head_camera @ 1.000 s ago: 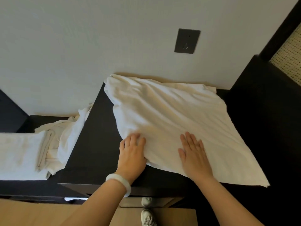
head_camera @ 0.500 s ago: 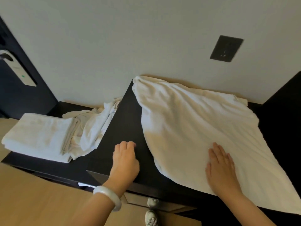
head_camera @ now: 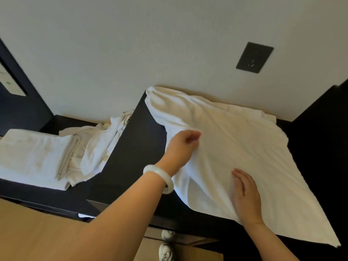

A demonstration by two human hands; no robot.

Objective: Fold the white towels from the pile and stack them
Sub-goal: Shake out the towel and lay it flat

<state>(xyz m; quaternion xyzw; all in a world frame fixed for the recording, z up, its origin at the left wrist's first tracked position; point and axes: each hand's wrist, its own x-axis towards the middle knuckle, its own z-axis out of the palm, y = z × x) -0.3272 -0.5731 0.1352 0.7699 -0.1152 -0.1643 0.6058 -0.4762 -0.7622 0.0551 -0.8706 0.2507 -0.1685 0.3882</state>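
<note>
Pale wall fills the view beyond both sets of fingertips. Dark counter lies bare under & left of the L fingers, w/ a lower step further left. Wood floor shows nearer the person than either hand, bottom left.

Spread towel, white, covers most of the raised counter top. It sits under the R fingers and runs right of & beyond the L fingers up to the wall. Its near-right corner hangs past the counter edge, well right of the R fingers.

Folded towel lies flat on the lower step, far left of the L fingers. Crumpled pile is btw it and the L fingers, touching the folded towel.

L hand: fingers curled, pinching the spread towel's left edge & holding it up off the counter; cloth sags below the wrist. R hand: fingers straight, released, palm down, pressing flat on the towel near its front edge, nearer the person than the L fingers.

Dark wall plate sits on the wall, well beyond the R fingers. White bangle rings the L wrist. Shoes show on the floor, nearer than both hands, btw the forearms.
</note>
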